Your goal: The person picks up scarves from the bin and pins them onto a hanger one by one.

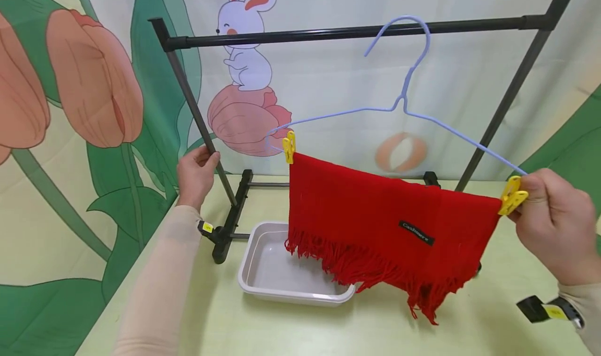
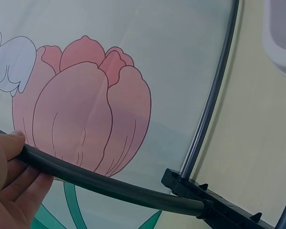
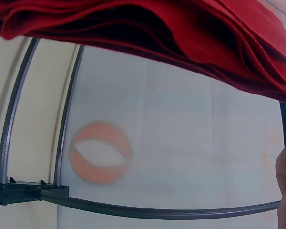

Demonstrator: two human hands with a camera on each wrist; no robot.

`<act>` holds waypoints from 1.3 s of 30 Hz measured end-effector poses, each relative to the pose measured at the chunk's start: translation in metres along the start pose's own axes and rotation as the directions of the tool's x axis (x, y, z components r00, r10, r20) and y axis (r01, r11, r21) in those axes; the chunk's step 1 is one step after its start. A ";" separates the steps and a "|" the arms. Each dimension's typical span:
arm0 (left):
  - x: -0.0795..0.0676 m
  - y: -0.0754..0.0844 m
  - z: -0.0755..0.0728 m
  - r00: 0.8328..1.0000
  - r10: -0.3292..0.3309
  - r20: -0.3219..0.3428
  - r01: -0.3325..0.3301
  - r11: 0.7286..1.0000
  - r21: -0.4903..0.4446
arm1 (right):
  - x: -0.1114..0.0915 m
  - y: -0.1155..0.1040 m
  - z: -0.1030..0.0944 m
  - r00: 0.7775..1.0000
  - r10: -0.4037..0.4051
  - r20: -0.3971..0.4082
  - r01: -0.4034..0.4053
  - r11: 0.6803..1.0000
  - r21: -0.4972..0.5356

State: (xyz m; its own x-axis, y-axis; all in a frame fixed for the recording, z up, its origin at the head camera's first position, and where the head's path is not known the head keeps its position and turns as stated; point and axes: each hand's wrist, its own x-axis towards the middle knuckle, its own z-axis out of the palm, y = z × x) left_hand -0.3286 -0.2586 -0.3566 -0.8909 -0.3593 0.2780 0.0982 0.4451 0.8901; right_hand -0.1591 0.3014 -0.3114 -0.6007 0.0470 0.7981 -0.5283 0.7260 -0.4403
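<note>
A red fringed scarf (image 1: 357, 204) with a dark "Cashmere" label hangs folded from a lilac wire hanger (image 1: 439, 122). One yellow clothespin (image 1: 289, 148) sits at its upper left corner, another yellow clothespin (image 1: 512, 195) at the upper right. My right hand (image 1: 559, 223) grips the hanger's right end beside that clothespin; its far fingers are hidden. The hanger's hook (image 1: 407, 19) overlaps the black rail (image 1: 305, 34) in the head view; whether it bears on the rail I cannot tell. My left hand (image 1: 196, 176) holds the left post (image 1: 192, 103) of the black clothes rack, thumb and fingers around it.
A pale plastic basin (image 1: 267, 264) stands on the light table (image 1: 225, 314), partly behind the scarf. The rack's left foot (image 1: 232, 220) is beside it. The right post (image 1: 507, 105) rises behind the hanger. A printed cloth (image 1: 328, 79) with rabbit and tulips forms the backdrop.
</note>
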 end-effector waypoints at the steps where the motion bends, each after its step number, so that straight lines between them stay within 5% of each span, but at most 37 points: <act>1: 0.000 0.000 0.000 1.000 -0.001 -0.001 0.001 1.000 0.003 | 0.003 -0.001 0.000 1.000 0.004 -0.001 -0.004 1.000 -0.007; 16: -0.002 -0.001 0.000 1.000 -0.004 -0.021 0.004 1.000 0.027 | 0.049 0.002 0.022 0.990 0.126 -0.057 -0.130 0.990 -0.060; 23: 0.000 -0.003 0.002 1.000 0.003 -0.024 -0.002 1.000 0.023 | 0.065 0.005 0.041 0.992 0.104 -0.071 -0.104 0.995 0.004; 32: 0.001 -0.004 0.004 1.000 0.012 -0.022 -0.012 1.000 0.018 | 0.070 0.007 0.059 0.995 0.049 -0.091 -0.051 0.998 -0.020; 39: 0.001 -0.004 0.003 1.000 0.008 -0.020 -0.007 1.000 0.018 | 0.056 0.015 0.067 1.000 0.007 -0.030 -0.009 0.997 -0.070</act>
State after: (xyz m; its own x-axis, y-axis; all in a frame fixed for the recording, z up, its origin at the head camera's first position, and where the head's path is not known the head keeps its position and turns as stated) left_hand -0.3311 -0.2579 -0.3612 -0.8809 -0.3725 0.2920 0.0966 0.4624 0.8814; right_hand -0.2409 0.2688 -0.3005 -0.5858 0.0727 0.8072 -0.4793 0.7720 -0.4174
